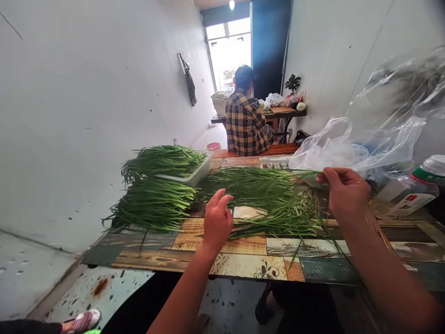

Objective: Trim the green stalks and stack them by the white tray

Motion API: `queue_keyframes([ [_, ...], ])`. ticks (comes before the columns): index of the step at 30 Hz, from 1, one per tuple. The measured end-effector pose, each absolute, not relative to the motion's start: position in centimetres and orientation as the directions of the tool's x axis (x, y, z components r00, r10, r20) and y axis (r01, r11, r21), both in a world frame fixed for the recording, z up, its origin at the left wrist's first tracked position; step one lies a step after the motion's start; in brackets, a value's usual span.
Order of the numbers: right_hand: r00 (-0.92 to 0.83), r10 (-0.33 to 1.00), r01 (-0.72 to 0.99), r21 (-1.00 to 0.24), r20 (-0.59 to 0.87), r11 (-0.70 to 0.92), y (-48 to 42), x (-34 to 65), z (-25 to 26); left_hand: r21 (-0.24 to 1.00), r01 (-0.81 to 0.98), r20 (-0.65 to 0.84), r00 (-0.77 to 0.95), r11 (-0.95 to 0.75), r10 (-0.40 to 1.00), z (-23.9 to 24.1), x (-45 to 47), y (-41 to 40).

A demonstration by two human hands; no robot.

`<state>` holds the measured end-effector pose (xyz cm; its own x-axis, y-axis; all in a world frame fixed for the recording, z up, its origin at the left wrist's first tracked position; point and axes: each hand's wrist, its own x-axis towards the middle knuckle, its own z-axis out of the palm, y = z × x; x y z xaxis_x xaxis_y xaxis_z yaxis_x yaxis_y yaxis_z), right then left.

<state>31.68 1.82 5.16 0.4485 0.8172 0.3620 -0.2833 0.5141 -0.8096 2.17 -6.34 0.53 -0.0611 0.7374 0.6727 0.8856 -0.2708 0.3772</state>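
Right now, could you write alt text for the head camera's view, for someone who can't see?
The right hand pinches a green stalk beside a loose pile on a patchwork table, the left hand half-open nearby. Heaped greens lie at left, some in a white tray; beyond, someone in a checked shirt sits turned away.

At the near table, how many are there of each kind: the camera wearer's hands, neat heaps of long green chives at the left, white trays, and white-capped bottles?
Left hand and right hand: 2
Chive heaps: 2
White tray: 1
White-capped bottle: 1
Total: 6
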Motion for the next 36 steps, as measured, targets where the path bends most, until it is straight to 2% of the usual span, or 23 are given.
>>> queue_keyframes([
  [3, 0.483, 0.776, -0.269, -0.775, 0.405, 0.572, 1.9, 31.9, 6.4, 0.369, 0.895, 0.680, -0.078, -0.249, 0.729, 0.3, 1.4, -6.8],
  [8, 0.469, 0.802, -0.454, -0.677, 0.371, 0.579, 1.4, 31.5, 9.9, 0.353, 0.907, 0.694, -0.092, -0.227, 0.714, 0.3, 0.9, -7.1],
  [15, 0.371, 0.876, -0.487, -0.738, 0.308, 0.466, 1.1, 29.5, 11.9, 0.363, 0.905, 0.738, -0.135, -0.220, 0.661, 1.1, 0.7, -8.0],
  [22, 0.292, 0.902, -0.529, -0.733, 0.317, 0.429, 0.9, 27.6, 11.5, 0.491, 0.823, 0.695, -0.173, -0.285, 0.698, 1.5, 0.8, -7.8],
  [27, 0.250, 0.920, -0.558, -0.732, 0.303, 0.392, 1.5, 27.1, 11.3, 0.631, 0.714, 0.622, -0.232, -0.304, 0.747, 1.6, 1.9, -6.6],
  [36, 0.232, 0.936, -0.569, -0.744, 0.263, 0.350, 2.0, 26.7, 14.1, 0.697, 0.668, 0.564, -0.284, -0.262, 0.776, 2.6, 4.1, -5.4],
])
